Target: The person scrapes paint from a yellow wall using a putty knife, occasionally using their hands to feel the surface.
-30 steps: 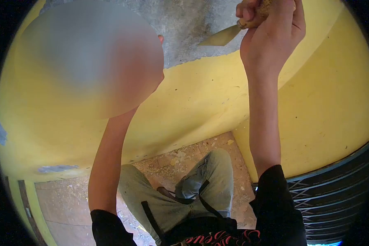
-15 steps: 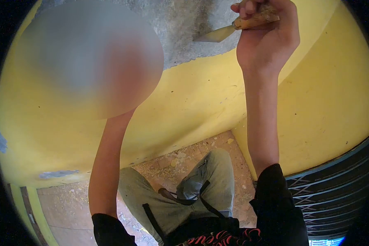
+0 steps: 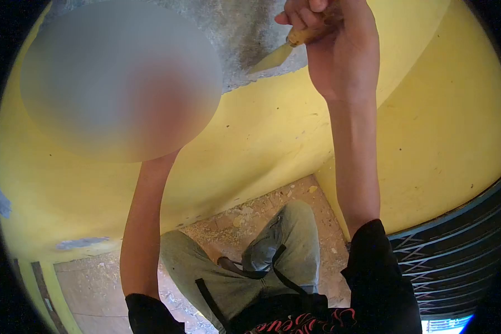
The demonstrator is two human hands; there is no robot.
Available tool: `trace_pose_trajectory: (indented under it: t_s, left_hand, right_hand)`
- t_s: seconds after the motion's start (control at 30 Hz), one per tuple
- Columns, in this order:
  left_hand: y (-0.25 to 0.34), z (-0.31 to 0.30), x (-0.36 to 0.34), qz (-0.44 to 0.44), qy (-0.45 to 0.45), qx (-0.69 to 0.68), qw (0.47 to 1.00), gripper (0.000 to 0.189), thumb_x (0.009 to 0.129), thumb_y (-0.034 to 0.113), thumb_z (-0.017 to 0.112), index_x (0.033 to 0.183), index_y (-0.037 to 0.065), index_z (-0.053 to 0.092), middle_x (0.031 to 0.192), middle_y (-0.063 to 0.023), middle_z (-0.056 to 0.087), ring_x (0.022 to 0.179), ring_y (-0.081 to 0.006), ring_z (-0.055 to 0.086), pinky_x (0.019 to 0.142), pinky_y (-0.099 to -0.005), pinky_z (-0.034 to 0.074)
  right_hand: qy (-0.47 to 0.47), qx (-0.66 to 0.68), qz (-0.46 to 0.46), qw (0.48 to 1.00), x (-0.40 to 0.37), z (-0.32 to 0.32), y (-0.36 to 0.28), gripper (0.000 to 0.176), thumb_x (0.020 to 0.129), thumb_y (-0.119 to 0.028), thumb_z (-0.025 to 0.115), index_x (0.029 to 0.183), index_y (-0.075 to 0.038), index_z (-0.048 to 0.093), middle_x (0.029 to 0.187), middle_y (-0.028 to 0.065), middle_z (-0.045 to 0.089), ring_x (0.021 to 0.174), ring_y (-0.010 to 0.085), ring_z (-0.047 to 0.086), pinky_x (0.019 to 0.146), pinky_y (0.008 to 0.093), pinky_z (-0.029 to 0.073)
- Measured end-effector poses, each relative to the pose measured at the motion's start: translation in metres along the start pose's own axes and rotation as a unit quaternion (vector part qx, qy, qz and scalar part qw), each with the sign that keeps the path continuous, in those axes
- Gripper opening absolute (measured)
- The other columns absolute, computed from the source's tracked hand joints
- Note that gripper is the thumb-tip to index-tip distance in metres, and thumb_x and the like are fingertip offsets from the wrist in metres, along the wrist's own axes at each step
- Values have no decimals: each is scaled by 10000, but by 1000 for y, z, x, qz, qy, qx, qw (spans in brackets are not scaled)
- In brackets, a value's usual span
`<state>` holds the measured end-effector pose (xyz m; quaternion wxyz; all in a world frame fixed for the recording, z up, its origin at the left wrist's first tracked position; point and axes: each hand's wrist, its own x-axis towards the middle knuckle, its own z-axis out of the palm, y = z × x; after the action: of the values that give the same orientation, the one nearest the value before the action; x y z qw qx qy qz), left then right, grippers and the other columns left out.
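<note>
My right hand (image 3: 345,50) is closed around the wooden handle of a putty knife (image 3: 273,60). Its light metal blade points left and down, its tip right at the ragged border where yellow paint meets bare grey wall. My left arm reaches up to the wall on the left. A round blurred patch covers my left hand (image 3: 170,97), so its fingers and anything in them are hidden. The grey, stripped area (image 3: 234,33) spreads above the yellow painted wall (image 3: 245,133).
Paint chips and dust lie on the brown floor (image 3: 228,222) below, around my legs. A second yellow wall (image 3: 428,150) meets this one in a corner at the right. Dark folding metal shutters (image 3: 445,256) stand at lower right. Smaller grey bare spots (image 3: 83,243) show low on the left.
My right hand has moved left and slightly upward with the putty knife; the blade tip has shifted left and down to the paint edge. My left arm has barely moved.
</note>
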<state>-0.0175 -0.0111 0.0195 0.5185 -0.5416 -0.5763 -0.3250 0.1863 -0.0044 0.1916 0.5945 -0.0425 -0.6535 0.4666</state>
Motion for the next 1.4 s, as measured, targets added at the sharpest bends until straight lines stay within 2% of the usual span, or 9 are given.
trace_pose_trajectory:
  t_s: [0.23, 0.4, 0.53, 0.63, 0.67, 0.8, 1.07, 1.2, 1.4]
  left_hand:
    - [1, -2, 0, -6, -13, -1, 1000, 633, 844, 443, 532, 1446, 327, 375, 1541, -181, 219, 1412, -384, 217, 1048, -649, 166]
    - [1, -4, 0, -5, -17, -3, 1000, 638, 842, 440, 536, 1448, 333, 369, 1544, -181, 209, 1409, -388, 225, 1036, -655, 188]
    - [0, 0, 0, -3, -12, 3, 1000, 635, 845, 439, 533, 1449, 334, 367, 1544, -180, 210, 1405, -389, 234, 1035, -655, 187]
    - [2, -4, 0, -4, -14, -1, 1000, 627, 846, 439, 530, 1445, 328, 379, 1541, -182, 217, 1404, -393, 235, 1035, -655, 186]
    - [3, -3, -2, -4, -12, -3, 1000, 626, 846, 440, 530, 1443, 323, 384, 1540, -184, 219, 1404, -394, 234, 1035, -656, 185]
    - [0, -3, 0, 0, -16, -1, 1000, 611, 851, 443, 524, 1435, 310, 403, 1539, -188, 219, 1406, -396, 228, 1041, -655, 173]
    - [2, -3, 0, -1, -11, -2, 1000, 626, 850, 442, 521, 1446, 310, 381, 1542, -186, 211, 1409, -393, 222, 1057, -647, 151]
    - [0, -1, 0, 0, -7, -6, 1000, 635, 846, 440, 526, 1448, 308, 376, 1544, -180, 210, 1412, -388, 217, 1055, -649, 159]
    - [1, -2, 1, -1, -6, -1, 1000, 639, 839, 434, 535, 1448, 321, 374, 1546, -174, 209, 1414, -384, 215, 1045, -650, 184]
  right_hand:
    - [34, -42, -81, 995, -2, 4, 27, 398, 922, -283, 538, 571, -99, 493, 483, 25, 441, 423, 141, 407, 447, 296, 387]
    - [132, 87, -127, 979, -1, -16, 46, 365, 858, -245, 542, 541, -123, 407, 457, 9, 353, 354, 139, 319, 364, 302, 290]
    - [61, 72, -163, 982, -1, -14, 52, 357, 864, -258, 533, 557, -121, 414, 466, 7, 357, 352, 140, 312, 355, 305, 290]
    - [64, -95, -169, 979, -9, -1, 60, 327, 873, -241, 482, 605, -60, 436, 475, 31, 343, 392, 133, 304, 385, 298, 255]
    - [53, -80, -139, 986, -11, -1, 65, 357, 850, -160, 554, 537, -30, 441, 465, 71, 461, 402, 108, 408, 393, 265, 299]
    - [43, 112, -143, 982, -13, -14, 50, 298, 844, -133, 577, 590, 11, 515, 475, 68, 461, 393, 120, 404, 372, 267, 280]
    - [15, -7, -147, 989, -10, -9, 59, 329, 845, -150, 576, 563, -12, 478, 494, 61, 474, 395, 122, 425, 377, 264, 303]
    - [51, 100, -127, 986, -4, -13, 38, 335, 844, -159, 574, 557, -16, 477, 482, 66, 470, 394, 123, 427, 375, 261, 303]
    - [24, 51, -226, 973, 0, -18, 18, 381, 926, -275, 467, 584, -114, 413, 486, 5, 370, 357, 120, 308, 332, 295, 297]
